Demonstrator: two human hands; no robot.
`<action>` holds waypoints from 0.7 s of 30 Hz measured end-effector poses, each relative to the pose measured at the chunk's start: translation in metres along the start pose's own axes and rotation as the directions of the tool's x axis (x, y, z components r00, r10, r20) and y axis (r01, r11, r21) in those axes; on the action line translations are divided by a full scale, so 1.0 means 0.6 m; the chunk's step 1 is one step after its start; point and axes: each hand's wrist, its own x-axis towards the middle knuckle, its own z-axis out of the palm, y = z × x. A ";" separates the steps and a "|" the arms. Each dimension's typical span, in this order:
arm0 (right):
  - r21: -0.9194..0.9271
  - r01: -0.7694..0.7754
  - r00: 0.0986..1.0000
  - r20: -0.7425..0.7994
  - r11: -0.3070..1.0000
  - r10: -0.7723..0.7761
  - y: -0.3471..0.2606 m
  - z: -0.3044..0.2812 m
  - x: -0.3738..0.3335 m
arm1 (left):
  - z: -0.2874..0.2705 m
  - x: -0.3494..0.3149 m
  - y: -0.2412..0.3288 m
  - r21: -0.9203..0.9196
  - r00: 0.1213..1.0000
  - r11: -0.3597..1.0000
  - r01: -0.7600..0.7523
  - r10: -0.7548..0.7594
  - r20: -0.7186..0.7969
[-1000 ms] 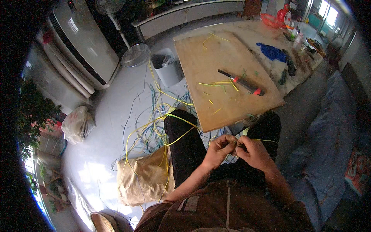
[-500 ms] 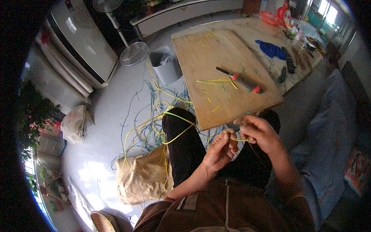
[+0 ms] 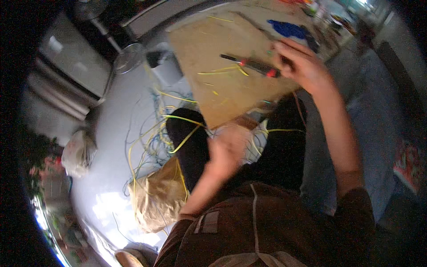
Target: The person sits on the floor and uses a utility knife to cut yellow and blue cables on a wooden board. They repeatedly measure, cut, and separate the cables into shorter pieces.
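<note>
Right hand: the right hand [image 3: 304,66] is up over the far edge of the board [image 3: 222,89], fingers curled loosely; motion blur, so I cannot tell if anything is pinched in them.
Left hand: the left hand [image 3: 229,149] sits low over the lap, blurred, fingers bunched around thin yellow strands [image 3: 271,130]; grip looks narrow.
Tool: a dark tool [image 3: 251,64] with a red band lies on the board, just beside the right hand, not clearly touched.
Board: tilted across the knees, yellow scraps scattered on it.
Floor: a tangle of wires [image 3: 151,133] left of the legs, a brown bag [image 3: 155,198] near it.
Beyond: a grey bin [image 3: 167,69] past the board.
</note>
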 end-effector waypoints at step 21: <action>0.132 0.077 0.987 0.127 0.988 -0.094 -0.038 -0.028 0.069 | 0.200 -0.023 0.056 -0.675 0.735 0.481 0.560 0.089 0.672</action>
